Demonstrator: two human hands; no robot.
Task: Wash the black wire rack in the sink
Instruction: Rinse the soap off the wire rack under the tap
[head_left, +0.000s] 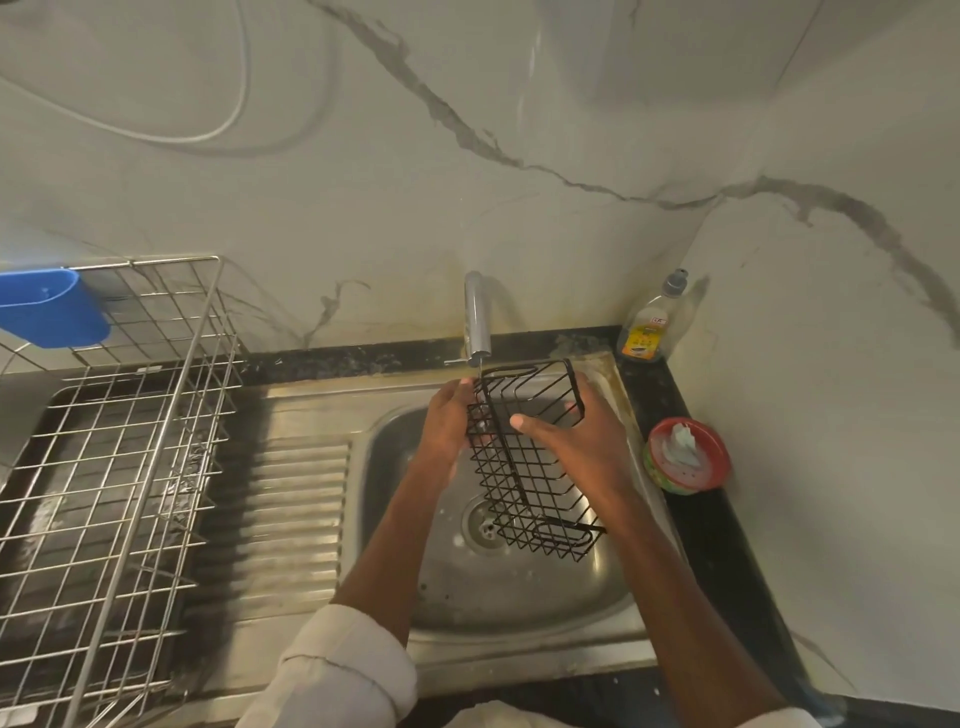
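The black wire rack hangs tilted over the steel sink basin, its far end up under the tap. A thin stream of water runs from the spout onto the rack's upper left corner. My left hand holds the rack's left side, fingers behind the wires. On the right side, my right hand grips the rim, thumb across the top wires.
A steel dish rack with a blue plastic cup holder fills the counter at left, beside the ribbed drainboard. A dish soap bottle stands in the back right corner. A red soap tub with a scrubber sits right of the sink.
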